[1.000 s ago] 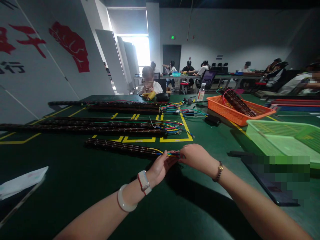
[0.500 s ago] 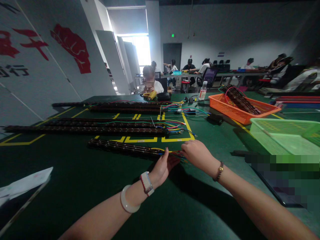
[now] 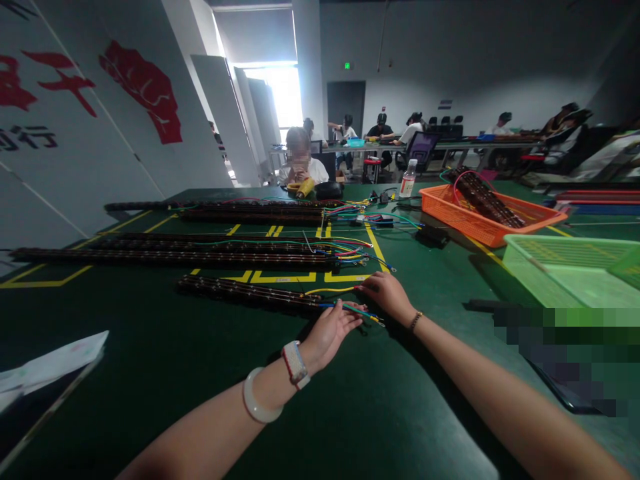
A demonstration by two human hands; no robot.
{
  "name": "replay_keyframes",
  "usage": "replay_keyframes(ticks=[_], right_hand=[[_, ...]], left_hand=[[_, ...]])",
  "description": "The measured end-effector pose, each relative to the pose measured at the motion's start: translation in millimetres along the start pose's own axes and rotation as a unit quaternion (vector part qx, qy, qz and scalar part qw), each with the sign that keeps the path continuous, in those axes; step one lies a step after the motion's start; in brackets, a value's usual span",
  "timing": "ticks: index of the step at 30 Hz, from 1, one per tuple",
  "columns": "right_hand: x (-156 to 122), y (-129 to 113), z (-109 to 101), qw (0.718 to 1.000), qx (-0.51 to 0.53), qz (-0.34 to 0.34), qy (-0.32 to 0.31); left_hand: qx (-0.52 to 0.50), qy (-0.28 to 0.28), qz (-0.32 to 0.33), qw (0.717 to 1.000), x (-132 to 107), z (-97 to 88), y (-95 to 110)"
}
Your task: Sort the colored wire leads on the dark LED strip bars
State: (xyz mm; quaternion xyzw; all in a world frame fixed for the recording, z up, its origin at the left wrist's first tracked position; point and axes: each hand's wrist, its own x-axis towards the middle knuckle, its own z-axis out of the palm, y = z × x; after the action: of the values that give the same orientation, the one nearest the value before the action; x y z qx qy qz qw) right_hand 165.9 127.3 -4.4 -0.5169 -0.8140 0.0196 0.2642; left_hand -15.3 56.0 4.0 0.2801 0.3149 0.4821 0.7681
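Observation:
A dark wire harness (image 3: 250, 290) lies on the green table in front of me, its coloured leads fanning out at the right end. My right hand (image 3: 387, 295) pinches the tip of the yellow wire (image 3: 330, 290), drawn out to the right above the other leads. Beside the harness end, my left hand (image 3: 331, 332) is palm up with its fingers stretched out. The blue and green wires (image 3: 356, 307) pass along its thumb and fingers, ending in ring terminals (image 3: 377, 321) just past the fingertips.
More long harnesses (image 3: 175, 257) lie behind, over yellow tape markings. An orange basket (image 3: 487, 230) holding a harness and a green basket (image 3: 575, 267) stand at right. A bottle (image 3: 407, 179) is farther back. Across the table sits a person (image 3: 303, 163) near a yellow tool (image 3: 304, 188).
My right hand has shifted slightly left and lower its wrist, with the yellow wire now separated from the bundle. My left fingers have spread, and the blue and green wires show more clearly.

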Motion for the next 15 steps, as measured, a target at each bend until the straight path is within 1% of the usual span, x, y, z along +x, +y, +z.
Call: replay_keyframes(ticks=[3, 5, 7, 9, 11, 12, 13, 15], right_hand=[[0.8, 4.3, 6.7, 1.0, 0.008, -0.015, 0.005], [-0.2, 4.7, 7.4, 0.999, 0.035, -0.012, 0.008], [-4.1, 3.3, 5.7, 0.995, 0.098, 0.017, 0.019], [-11.5, 0.7, 1.7, 0.982, 0.173, 0.066, 0.033], [-21.9, -2.9, -4.9, 0.971, 0.216, 0.095, 0.037], [-27.6, -5.0, -9.2, 0.972, 0.215, 0.089, 0.034], [-33.3, -7.4, -14.0, 0.977, 0.197, 0.07, 0.028], [-43.1, -12.5, -24.2, 0.992, 0.122, 0.003, 0.009]], left_hand=[[-0.001, -0.007, -0.002, 1.0, 0.3, -0.4, 0.4], [-0.003, -0.01, -0.006, 1.0, 0.8, -1.1, 0.8], [-0.006, -0.009, -0.012, 1.0, 1.4, -1.9, 1.3], [-0.01, -0.008, -0.016, 1.0, 2.0, -2.4, 1.6], [-0.011, -0.009, -0.017, 1.0, 2.4, -2.5, 1.7], [-0.011, -0.009, -0.016, 1.0, 2.5, -2.3, 1.8], [-0.012, -0.009, -0.016, 1.0, 2.4, -2.0, 1.8], [-0.013, -0.01, -0.017, 1.0, 2.2, -1.4, 1.9]])
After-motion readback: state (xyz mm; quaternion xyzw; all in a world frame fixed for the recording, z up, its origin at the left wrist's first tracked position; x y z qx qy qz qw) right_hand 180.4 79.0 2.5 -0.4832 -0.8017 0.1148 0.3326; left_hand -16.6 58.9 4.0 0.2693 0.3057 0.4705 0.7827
